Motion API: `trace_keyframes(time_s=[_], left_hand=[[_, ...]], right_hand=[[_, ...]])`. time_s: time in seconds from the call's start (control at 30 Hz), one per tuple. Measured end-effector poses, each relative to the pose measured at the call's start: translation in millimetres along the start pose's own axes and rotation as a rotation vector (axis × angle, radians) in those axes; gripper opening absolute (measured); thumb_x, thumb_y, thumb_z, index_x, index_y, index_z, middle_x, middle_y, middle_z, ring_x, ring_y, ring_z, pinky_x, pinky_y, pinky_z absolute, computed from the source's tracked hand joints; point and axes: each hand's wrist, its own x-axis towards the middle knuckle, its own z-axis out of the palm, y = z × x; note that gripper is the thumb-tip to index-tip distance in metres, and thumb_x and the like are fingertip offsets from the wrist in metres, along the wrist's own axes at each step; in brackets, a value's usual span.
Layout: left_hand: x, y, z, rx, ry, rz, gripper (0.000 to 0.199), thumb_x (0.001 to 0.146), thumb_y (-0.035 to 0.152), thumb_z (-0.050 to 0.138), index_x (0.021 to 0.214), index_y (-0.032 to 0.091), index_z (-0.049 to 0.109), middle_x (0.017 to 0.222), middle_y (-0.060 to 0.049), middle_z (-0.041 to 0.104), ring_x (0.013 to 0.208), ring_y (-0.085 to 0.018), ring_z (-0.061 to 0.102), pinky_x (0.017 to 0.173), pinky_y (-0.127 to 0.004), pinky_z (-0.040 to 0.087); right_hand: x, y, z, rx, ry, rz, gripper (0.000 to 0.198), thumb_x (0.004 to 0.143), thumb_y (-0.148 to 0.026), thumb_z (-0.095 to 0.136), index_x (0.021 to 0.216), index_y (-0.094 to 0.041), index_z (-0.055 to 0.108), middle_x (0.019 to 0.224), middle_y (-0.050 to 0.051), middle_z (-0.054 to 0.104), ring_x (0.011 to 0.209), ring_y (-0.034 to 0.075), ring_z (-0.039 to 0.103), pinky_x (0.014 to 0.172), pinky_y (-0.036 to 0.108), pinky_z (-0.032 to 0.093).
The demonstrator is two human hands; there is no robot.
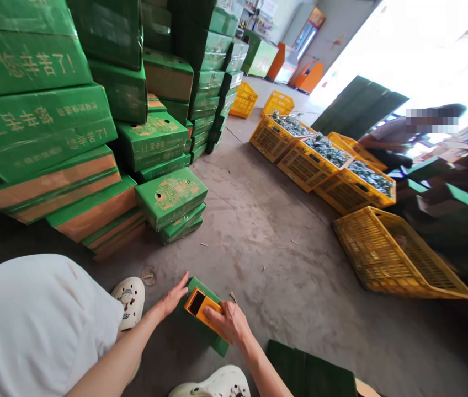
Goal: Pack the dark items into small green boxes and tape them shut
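Note:
Between my feet on the floor is a small green carton, mostly covered by what lies over it. My right hand grips an orange tool with a dark opening at its far end, which looks like a tape dispenser, and holds it over the carton's top. Fingers stretched out, my left hand is at the carton's left edge; whether it touches is hard to tell. The underside of the tool and the carton's near side are hidden.
Stacked green cartons rise on the left, with a lower pile nearer. Yellow crates of small greyish items line the right, beside a tilted yellow crate. A person crouches behind them. Dark green cardboard lies front right.

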Motion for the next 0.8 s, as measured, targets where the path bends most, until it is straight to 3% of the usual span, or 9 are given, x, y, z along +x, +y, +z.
trace_keyframes(time_s=[0.13,0.2,0.27,0.33,0.43,0.63,0.8], left_hand=[[7,33,-31,0.354,-0.287,0.073,0.116,0.07,0.033,0.07,0.168,0.022,0.008,0.175,-0.011,0.0,0.161,-0.028,0.006,0.131,-0.044,0.012],[6,45,-35,0.641,-0.418,0.1,0.14,0.052,0.034,0.087,0.167,0.026,0.008,0.172,-0.013,-0.015,0.159,-0.038,-0.01,0.128,-0.059,0.003],[2,48,-30,0.886,-0.451,0.144,0.16,0.035,0.039,0.097,0.167,0.027,0.007,0.17,-0.017,-0.022,0.155,-0.046,-0.02,0.12,-0.072,-0.007],[-2,42,-21,1.016,-0.4,0.24,0.167,0.029,0.049,0.099,0.167,0.026,0.008,0.17,-0.021,-0.021,0.154,-0.049,-0.021,0.117,-0.075,-0.013],[-4,25,-10,1.055,-0.28,0.361,0.157,0.04,0.062,0.095,0.167,0.024,0.01,0.172,-0.022,-0.016,0.157,-0.046,-0.014,0.123,-0.068,-0.005],[6,4,-13,1.099,-0.221,0.487,0.146,0.046,0.051,0.095,0.165,0.025,0.015,0.169,-0.021,0.021,0.159,-0.045,0.009,0.128,-0.06,0.015],[7,2,-17,1.107,-0.21,0.552,0.14,0.049,0.054,0.092,0.163,0.022,0.019,0.163,-0.022,0.028,0.156,-0.045,0.018,0.127,-0.058,0.02]], right_hand=[[0,1,0,0.02,0.001,-0.018,0.062,0.084,-0.078,0.056,0.061,-0.021,0.042,0.057,-0.003,0.038,0.057,0.012,0.04,0.055,0.028,0.022],[-1,1,0,0.024,0.003,-0.028,0.063,0.084,-0.078,0.055,0.06,-0.021,0.042,0.057,-0.003,0.038,0.057,0.012,0.039,0.054,0.028,0.022],[-2,2,0,0.027,0.011,-0.034,0.064,0.084,-0.078,0.055,0.06,-0.021,0.043,0.057,-0.003,0.038,0.056,0.012,0.039,0.054,0.028,0.022],[-3,1,0,0.026,0.014,-0.03,0.064,0.084,-0.078,0.056,0.059,-0.021,0.044,0.057,-0.003,0.038,0.056,0.012,0.039,0.054,0.028,0.022],[-2,-1,-1,0.001,0.01,-0.021,0.063,0.085,-0.078,0.057,0.06,-0.02,0.05,0.057,-0.003,0.041,0.056,0.012,0.041,0.054,0.027,0.024],[-10,3,-10,-0.045,-0.072,-0.034,0.061,0.087,-0.076,0.057,0.071,-0.018,0.063,0.063,-0.002,0.051,0.059,0.011,0.046,0.055,0.024,0.026],[-32,35,-19,-0.099,-0.104,0.032,0.058,0.089,-0.073,0.057,0.074,-0.017,0.066,0.065,-0.001,0.056,0.06,0.012,0.048,0.054,0.024,0.025]])
